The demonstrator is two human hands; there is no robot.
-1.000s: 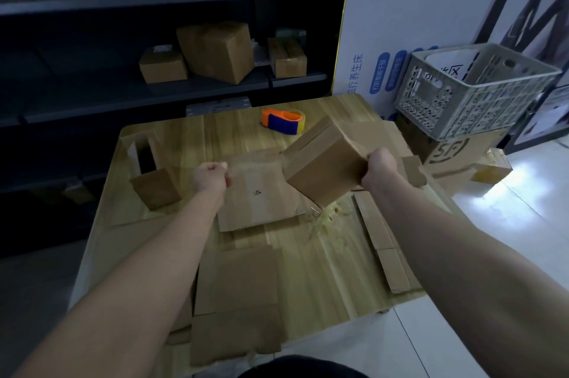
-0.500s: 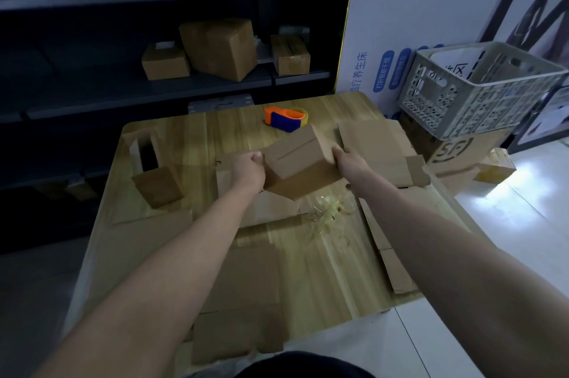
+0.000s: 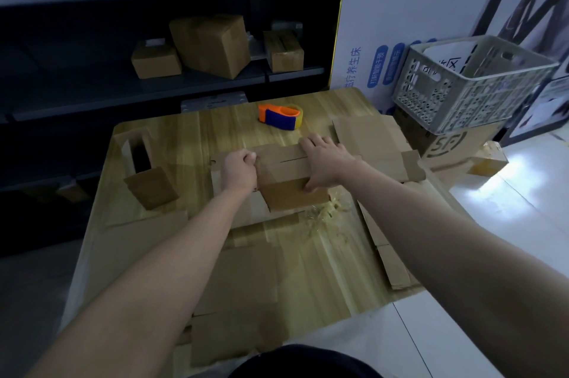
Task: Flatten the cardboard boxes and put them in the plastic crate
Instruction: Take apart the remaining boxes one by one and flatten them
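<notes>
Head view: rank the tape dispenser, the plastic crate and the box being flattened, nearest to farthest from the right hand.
1. Box being flattened, under the right hand.
2. Tape dispenser, just beyond, slightly left.
3. Plastic crate, off the table, far right.

Fingertips of the left hand (image 3: 238, 166) curl out of sight against the box (image 3: 289, 168); walls of the crate (image 3: 462, 100) hide most of its contents.

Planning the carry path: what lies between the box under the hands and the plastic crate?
Head view: a flattened cardboard sheet on the table's right edge lies between the cardboard box and the plastic crate.
</notes>
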